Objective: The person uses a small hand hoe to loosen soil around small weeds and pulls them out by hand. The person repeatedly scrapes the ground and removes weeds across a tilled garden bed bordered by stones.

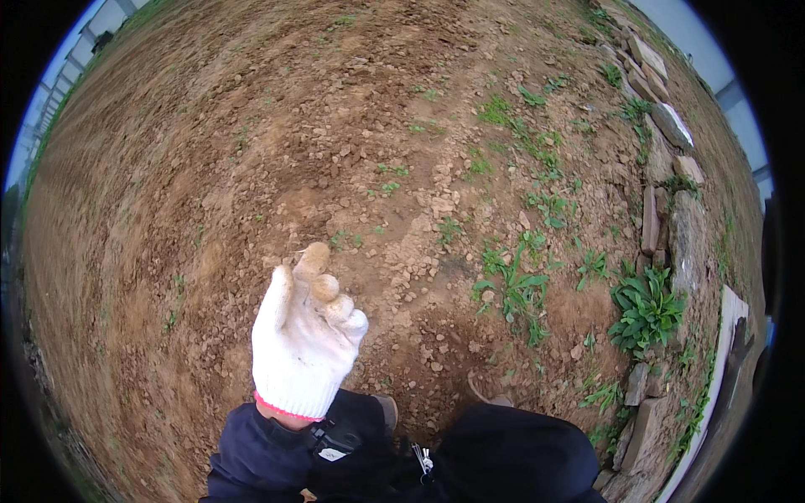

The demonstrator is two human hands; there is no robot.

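Observation:
My left hand (309, 336), in a white knit glove with a pink-red cuff edge, is held palm up over the brown soil (402, 251), left of the middle. Its fingers are curled and their tips are stained with soil. A thin pale sliver shows by the foremost fingertip; whether the hand grips anything cannot be told. A dark blue sleeve (261, 446) covers the arm. My right hand is out of view. Below, between dark clothing, hang metal zipper pulls or keys (422, 462), and parts of my shoes (387, 412) show.
Green weeds (519, 283) grow right of the middle, with a larger leafy plant (646, 308) beside a row of stones and bricks (688, 236). A pale board or strip (710, 396) runs along the lower right. A pillared structure stands at the far upper left.

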